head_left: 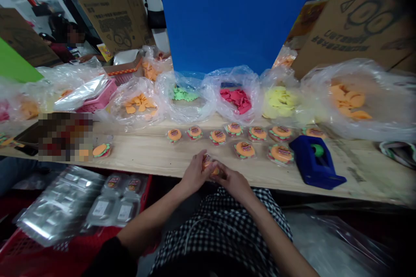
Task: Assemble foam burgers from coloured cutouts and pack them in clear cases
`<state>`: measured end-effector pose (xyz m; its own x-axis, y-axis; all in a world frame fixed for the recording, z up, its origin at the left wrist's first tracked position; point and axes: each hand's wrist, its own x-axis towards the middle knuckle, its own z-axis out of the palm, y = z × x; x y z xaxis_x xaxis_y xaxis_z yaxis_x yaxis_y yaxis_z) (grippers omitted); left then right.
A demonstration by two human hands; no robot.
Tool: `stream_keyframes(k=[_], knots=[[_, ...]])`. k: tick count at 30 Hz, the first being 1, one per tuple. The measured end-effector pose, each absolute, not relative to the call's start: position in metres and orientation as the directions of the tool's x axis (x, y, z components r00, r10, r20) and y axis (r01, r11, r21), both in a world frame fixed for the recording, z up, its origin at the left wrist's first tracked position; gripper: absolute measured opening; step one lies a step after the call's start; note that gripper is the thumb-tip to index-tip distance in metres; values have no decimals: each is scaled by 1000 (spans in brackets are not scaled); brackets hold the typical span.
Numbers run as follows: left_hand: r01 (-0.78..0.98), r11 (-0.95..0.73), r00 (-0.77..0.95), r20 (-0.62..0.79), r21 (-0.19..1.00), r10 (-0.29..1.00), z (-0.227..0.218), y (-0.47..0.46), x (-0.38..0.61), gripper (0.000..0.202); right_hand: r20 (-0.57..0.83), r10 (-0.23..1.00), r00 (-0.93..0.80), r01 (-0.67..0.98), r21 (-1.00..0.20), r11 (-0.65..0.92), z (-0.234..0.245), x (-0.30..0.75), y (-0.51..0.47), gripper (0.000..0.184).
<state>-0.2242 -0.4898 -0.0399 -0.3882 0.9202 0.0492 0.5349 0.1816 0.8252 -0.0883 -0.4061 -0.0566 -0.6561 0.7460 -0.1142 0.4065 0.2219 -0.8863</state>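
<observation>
My left hand and my right hand meet at the near edge of the wooden table. Both are closed around one small orange burger-shaped toy packet, held between the fingertips. Just beyond them lie two rows of several finished burger packets, each a round orange top with green and red layers in clear wrap. Another single packet lies further left.
Open plastic bags of foam pieces line the back: orange, green, red, yellow, orange. A blue tape dispenser sits right. A red crate of clear packaging stands lower left. Another person sits far left.
</observation>
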Motion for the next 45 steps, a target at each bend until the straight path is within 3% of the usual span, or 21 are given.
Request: stream_keyframes(k=[4,8,11,15,20,23,27,30,33,36,39,41,45], knots=[[588,189,-358,44,786,933,-37,-489,-218,60,-104,747,-656,430,-865,257,-56,-90,-405,38],[631,204,-367,56,749,929,-37,-490,-213,63,-117,744,-658,368,-912,182,-59,-89,-405,40],[659,212,-378,74,721,923,-38,-491,-210,61,-152,733,-663,260,-965,34,-62,-84,-408,55],[689,243,-395,73,683,916,-38,-490,-205,58,-263,735,-625,39,-951,-308,-64,-77,-416,72],[708,258,-400,72,657,914,-36,-491,-198,57,-346,752,-561,-84,-880,-468,-63,-84,-425,40],[654,202,-387,93,729,918,-35,-492,-195,57,-368,750,-549,-72,-874,-481,-62,-89,-425,38],[507,124,-420,119,853,900,-31,-493,-190,74,-307,802,-512,-81,-912,-401,-54,-85,-422,37],[260,111,-445,17,959,895,-26,-493,-187,91,-182,839,-513,-103,-957,-271,-43,-75,-418,34],[-159,180,-310,-222,971,924,-18,-491,-185,75,-117,846,-521,-76,-980,-182,-37,-64,-419,31],[-350,268,-164,-340,898,926,-13,-488,-184,54,-92,850,-518,-53,-989,-139,-37,-56,-421,31],[-339,249,-176,-322,907,930,-10,-487,-183,49,-60,825,-562,21,-998,-59,-37,-49,-417,31],[-270,225,-197,-283,936,939,-9,-487,-183,51,7,792,-610,100,-991,86,-33,-47,-409,32],[47,218,-195,-205,975,959,-6,-489,-181,59,139,658,-740,174,-905,388,-18,-48,-395,29]])
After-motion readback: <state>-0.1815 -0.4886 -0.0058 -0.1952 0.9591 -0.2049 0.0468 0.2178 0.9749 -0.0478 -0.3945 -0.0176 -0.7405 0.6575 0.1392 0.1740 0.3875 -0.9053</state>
